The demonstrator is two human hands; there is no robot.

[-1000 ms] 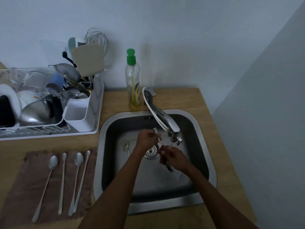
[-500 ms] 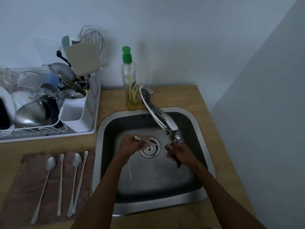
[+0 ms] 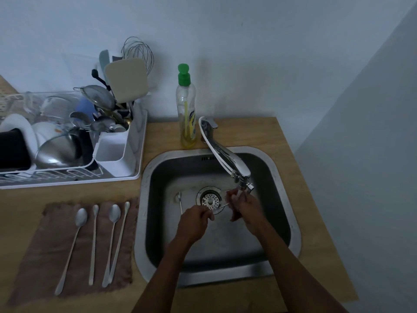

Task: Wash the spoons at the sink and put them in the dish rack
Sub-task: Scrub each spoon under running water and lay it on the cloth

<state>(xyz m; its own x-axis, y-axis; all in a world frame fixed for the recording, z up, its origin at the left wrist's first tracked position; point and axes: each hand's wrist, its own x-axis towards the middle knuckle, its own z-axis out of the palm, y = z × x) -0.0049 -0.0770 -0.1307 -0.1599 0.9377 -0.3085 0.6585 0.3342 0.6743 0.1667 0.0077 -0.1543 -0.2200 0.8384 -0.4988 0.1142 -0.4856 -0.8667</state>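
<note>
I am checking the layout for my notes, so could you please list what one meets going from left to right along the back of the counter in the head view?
Dish rack → its white cutlery holder → dish soap bottle → tap, its spout reaching over the sink.

The only printing in view is on the clear plastic dish-soap bottle with the green cap (image 3: 186, 109), which stands on the wooden counter behind the sink. It bears a yellow label (image 3: 192, 124) with a dark blue patch near the top, and a few dark letters run across it, but they are too small and too dim to read; no word or brand can be made out. Nothing else in the picture carries legible text, numbers or signs.
</note>
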